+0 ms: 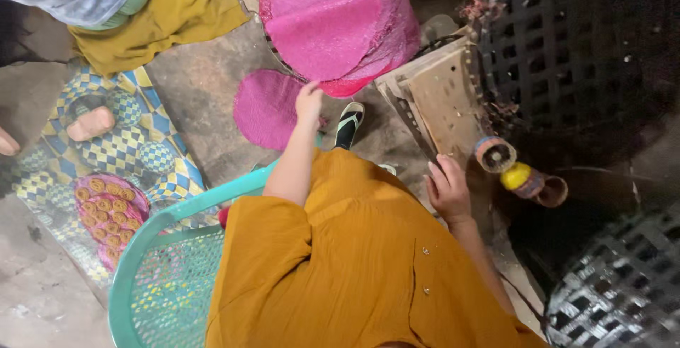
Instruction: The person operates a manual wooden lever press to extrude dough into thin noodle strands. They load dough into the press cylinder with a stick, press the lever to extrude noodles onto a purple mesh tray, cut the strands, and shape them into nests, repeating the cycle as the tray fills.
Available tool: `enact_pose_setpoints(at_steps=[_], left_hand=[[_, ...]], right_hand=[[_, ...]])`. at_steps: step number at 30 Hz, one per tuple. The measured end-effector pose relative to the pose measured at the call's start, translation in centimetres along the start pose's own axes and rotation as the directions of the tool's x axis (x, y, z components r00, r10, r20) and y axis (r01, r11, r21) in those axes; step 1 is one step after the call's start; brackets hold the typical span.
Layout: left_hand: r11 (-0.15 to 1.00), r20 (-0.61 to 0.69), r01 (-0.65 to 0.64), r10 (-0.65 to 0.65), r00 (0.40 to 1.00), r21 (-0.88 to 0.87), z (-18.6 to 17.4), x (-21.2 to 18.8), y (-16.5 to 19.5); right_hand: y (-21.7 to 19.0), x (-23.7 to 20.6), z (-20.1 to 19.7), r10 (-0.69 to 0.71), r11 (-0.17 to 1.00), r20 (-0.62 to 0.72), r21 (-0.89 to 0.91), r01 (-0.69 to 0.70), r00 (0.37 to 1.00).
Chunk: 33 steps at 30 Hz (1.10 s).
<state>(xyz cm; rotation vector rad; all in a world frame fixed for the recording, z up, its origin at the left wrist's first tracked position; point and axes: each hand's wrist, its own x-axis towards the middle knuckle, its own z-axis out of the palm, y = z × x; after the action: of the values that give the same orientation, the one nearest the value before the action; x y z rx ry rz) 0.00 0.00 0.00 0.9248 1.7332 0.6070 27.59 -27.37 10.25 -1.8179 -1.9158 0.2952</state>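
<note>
My left hand (309, 101) reaches forward to the lower edge of a big round pink-coated tray (340, 22) that leans up off the ground. Its fingers curl downward and are hidden, so I cannot see whether it grips anything. A flat round pink disc (265, 107) lies on the floor just left of that hand. My right hand (448, 189) hangs loose, fingers apart and holding nothing, beside the near corner of a wooden frame (439, 100). My orange garment (354, 263) fills the bottom of the view.
A black-and-white sandal (348, 123) lies by the pink disc. Three small spools (516, 176) sit right of the frame, between black lattice baskets (567, 36). A teal plastic chair (163, 263) stands at lower left. Another person's foot (90, 123) rests on a patterned mat (142, 150) holding a tray of brown rounds (106, 206).
</note>
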Motion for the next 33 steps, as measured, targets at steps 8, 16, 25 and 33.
enact_pose_setpoints(at_steps=[8, 16, 25, 33], left_hand=[[0.328, 0.521, -0.461, -0.123, 0.845, 0.825, 8.1, 6.0, -2.4], [0.126, 0.591, -0.579, -0.103, 0.800, 0.806, 14.0, 12.4, -5.0], [0.397, 0.572, -0.622, 0.252, 0.781, 0.675, 14.4, 14.2, -4.1], [0.131, 0.638, -0.792, 0.520, 0.567, 0.597, 11.4, 13.4, 0.8]], right_hand=[[1.8, 1.7, 3.5, 0.031, 0.969, 0.018, -0.245, -0.025, 0.999], [-0.1, 1.7, 4.4, 0.073, 0.955, -0.013, -0.288, -0.074, 0.997], [2.1, 0.1, 4.8, 0.075, 0.966, -0.036, -0.245, -0.082, 0.997], [2.6, 0.0, 4.7, 0.064, 0.985, -0.030, -0.160, -0.068, 0.997]])
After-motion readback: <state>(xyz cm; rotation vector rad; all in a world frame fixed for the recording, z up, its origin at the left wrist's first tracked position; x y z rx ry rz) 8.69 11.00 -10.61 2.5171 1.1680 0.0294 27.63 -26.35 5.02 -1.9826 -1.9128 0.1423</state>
